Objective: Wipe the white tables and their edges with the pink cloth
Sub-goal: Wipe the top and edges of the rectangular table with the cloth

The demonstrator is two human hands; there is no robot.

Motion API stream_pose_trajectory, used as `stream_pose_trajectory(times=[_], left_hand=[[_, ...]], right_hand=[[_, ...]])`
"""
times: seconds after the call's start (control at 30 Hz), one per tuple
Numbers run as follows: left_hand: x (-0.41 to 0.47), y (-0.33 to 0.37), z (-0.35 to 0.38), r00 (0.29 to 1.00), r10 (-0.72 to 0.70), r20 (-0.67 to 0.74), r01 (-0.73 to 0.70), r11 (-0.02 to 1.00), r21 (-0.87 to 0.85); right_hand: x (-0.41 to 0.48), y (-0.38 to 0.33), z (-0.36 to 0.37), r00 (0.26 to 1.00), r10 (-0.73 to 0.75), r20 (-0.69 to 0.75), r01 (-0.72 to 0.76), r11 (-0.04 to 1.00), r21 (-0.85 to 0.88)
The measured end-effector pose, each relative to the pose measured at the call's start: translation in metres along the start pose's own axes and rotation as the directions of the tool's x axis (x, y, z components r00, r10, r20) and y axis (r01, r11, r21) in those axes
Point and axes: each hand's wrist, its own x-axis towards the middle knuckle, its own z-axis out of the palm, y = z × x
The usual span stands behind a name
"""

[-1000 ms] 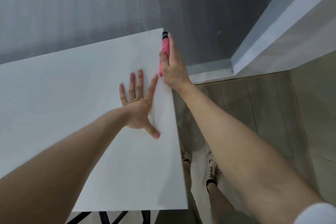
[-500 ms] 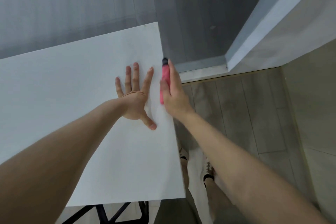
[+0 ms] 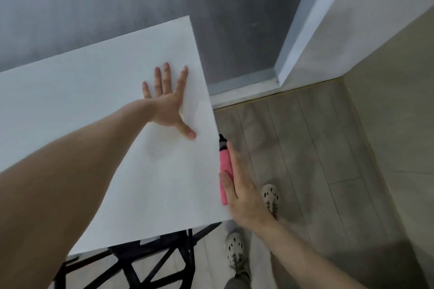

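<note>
The white table (image 3: 94, 101) fills the left half of the head view. A folded pink cloth (image 3: 224, 159) with a black tip lies pressed against the table's right edge, near the front corner. My right hand (image 3: 242, 195) holds it there, fingers stretched along its outer side and thumb hooked over its top. My left hand (image 3: 166, 103) rests flat on the tabletop with spread fingers, a little way in from the same edge and farther back than the cloth.
A black metal frame (image 3: 150, 263) shows under the table's front edge. My two feet in pale clogs (image 3: 270, 197) stand on the wooden floor right of the table. A grey wall and a white wall corner (image 3: 293, 54) rise behind.
My right hand has slid the pink cloth along the table's right edge from the far corner toward the front corner. My left hand stays flat on the tabletop.
</note>
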Motion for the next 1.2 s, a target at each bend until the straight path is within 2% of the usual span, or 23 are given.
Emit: stream_pose_trajectory(times=[0.1,0.17,0.23,0.3,0.37,0.43,0.57,0.63,0.7,0.9,0.97,1.03,1.2], left_hand=[[-0.017,-0.005,0.019,0.978,0.035,-0.204,-0.049,0.997,-0.064],[-0.034,-0.01,0.048,0.922,0.07,-0.38,-0.102,0.993,-0.065],[-0.058,-0.011,0.086,0.886,0.079,-0.457,-0.127,0.989,-0.076],[-0.079,-0.012,0.121,0.925,0.082,-0.37,-0.112,0.992,-0.061],[-0.087,-0.016,0.141,0.973,0.077,-0.217,-0.08,0.997,-0.006],[-0.084,-0.02,0.147,0.99,0.076,-0.115,-0.076,0.997,0.006],[-0.074,-0.018,0.139,0.996,0.085,0.031,-0.085,0.996,0.0],[-0.075,-0.016,0.138,0.997,0.071,0.043,-0.071,0.997,-0.003],[-0.077,-0.017,0.139,0.997,0.06,0.044,-0.061,0.998,0.009],[-0.075,-0.016,0.139,0.996,0.057,0.063,-0.057,0.998,-0.003],[-0.076,-0.016,0.139,0.997,0.047,0.06,-0.047,0.999,-0.007],[-0.077,-0.014,0.139,0.997,0.042,0.068,-0.041,0.999,-0.018],[-0.081,-0.014,0.139,0.996,0.043,0.076,-0.042,0.999,-0.02]], right_hand=[[-0.002,-0.002,0.0,1.0,0.027,-0.011,-0.028,0.999,-0.036],[0.048,-0.017,0.0,0.998,0.041,-0.038,-0.042,0.999,-0.027],[0.117,-0.033,-0.002,0.996,0.037,-0.08,-0.039,0.999,-0.023],[0.168,-0.045,-0.005,0.992,0.047,-0.119,-0.052,0.998,-0.04],[0.176,-0.044,-0.003,0.99,0.055,-0.132,-0.062,0.996,-0.056],[0.139,-0.03,0.003,0.991,0.031,-0.132,-0.033,0.999,-0.013],[0.004,0.005,0.019,0.992,0.013,-0.125,-0.009,1.0,0.025],[-0.032,0.012,0.022,0.994,0.043,-0.104,-0.043,0.999,-0.006],[-0.021,0.001,0.018,0.994,0.061,-0.091,-0.065,0.997,-0.032],[0.152,-0.04,0.002,0.986,0.025,-0.168,-0.039,0.996,-0.082],[0.167,-0.042,0.005,0.985,0.027,-0.172,-0.045,0.994,-0.099],[0.127,-0.031,0.009,0.984,0.003,-0.177,-0.015,0.998,-0.063],[-0.038,0.0,0.024,0.993,0.003,-0.122,-0.006,1.0,-0.024]])
